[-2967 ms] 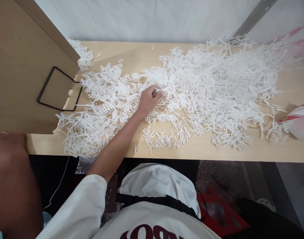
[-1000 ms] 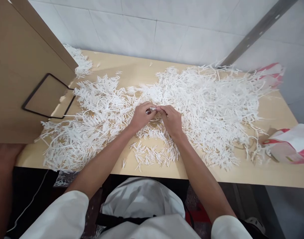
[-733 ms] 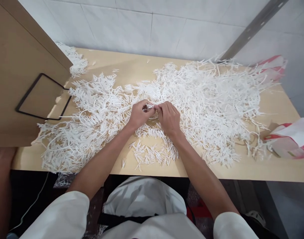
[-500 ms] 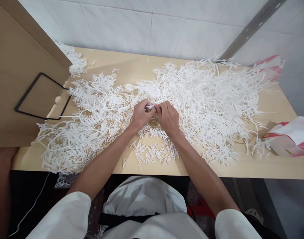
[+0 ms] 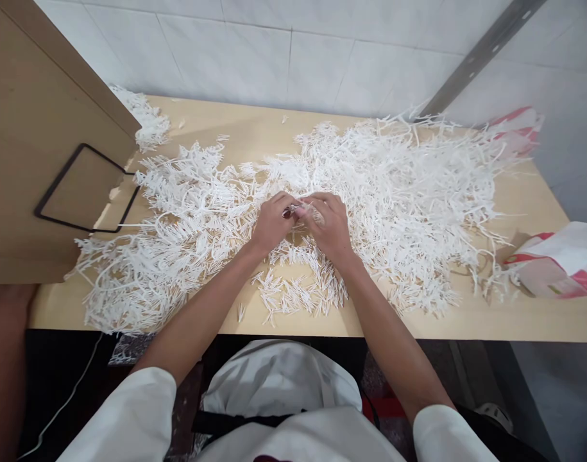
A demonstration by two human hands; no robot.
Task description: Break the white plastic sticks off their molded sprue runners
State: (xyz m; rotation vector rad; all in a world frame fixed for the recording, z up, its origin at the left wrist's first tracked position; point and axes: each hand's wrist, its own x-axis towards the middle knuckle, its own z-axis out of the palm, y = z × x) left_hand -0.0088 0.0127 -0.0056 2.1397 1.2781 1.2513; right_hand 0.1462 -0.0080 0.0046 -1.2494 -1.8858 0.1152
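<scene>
1. A wooden board (image 5: pixel 24 141) stands over the left edge of the table (image 5: pixel 466 321). A black rectangular frame (image 5: pixel 84 187) is outlined on its face.
2. A small clump of white scraps (image 5: pixel 146 122) lies at the far left corner, just beside the board's upper edge.
3. A heap of white plastic sprigs (image 5: pixel 187 218) covers most of the tabletop, from the board almost to the right edge. Its branched pieces are tangled over one another.
4. The left hand (image 5: pixel 271 223) rests on the middle of the heap with the forearm crossing the front edge. Its fingers are curled in, and the thumb and fingertips are pinched on one end of a small white sprig (image 5: pixel 301 210).
5. That sprig sits between the two hands at the centre of the table, just above the heap. It is too small and too covered by fingers for its shape to be made out.
6. The right hand (image 5: pixel 330 226) touches the left hand at the fingertips. It is also curled nearly closed, and it grips the other end of the same sprig.
7. Loose short sticks (image 5: pixel 297 296) lie scattered between the wrists and the front edge, apart from the main tangle.
8. A grey metal rail (image 5: pixel 480 54) runs slantwise up the tiled wall (image 5: pixel 274 45) beyond the far right corner.
9. A red-and-white bag (image 5: pixel 560 263) lies on its side at the right edge, near the heap's outermost strands.
</scene>
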